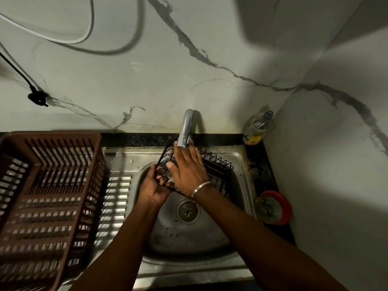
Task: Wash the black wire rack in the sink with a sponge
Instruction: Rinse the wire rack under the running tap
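Note:
The black wire rack (218, 168) is held tilted over the steel sink (189, 232), just under the tap (185, 129). My left hand (154, 186) grips the rack's left end, fingers curled through the wires. My right hand (186, 166) lies flat on the rack with straight fingers, the fingertips reaching up beside the tap's spout. A metal bangle sits on the right wrist. No sponge shows in either hand.
A brown plastic dish basket (46, 196) stands on the drainboard at the left. A clear bottle (259, 129) stands in the back right corner. A red round tub (274, 206) sits on the dark counter to the right. The drain (187, 210) lies below my wrists.

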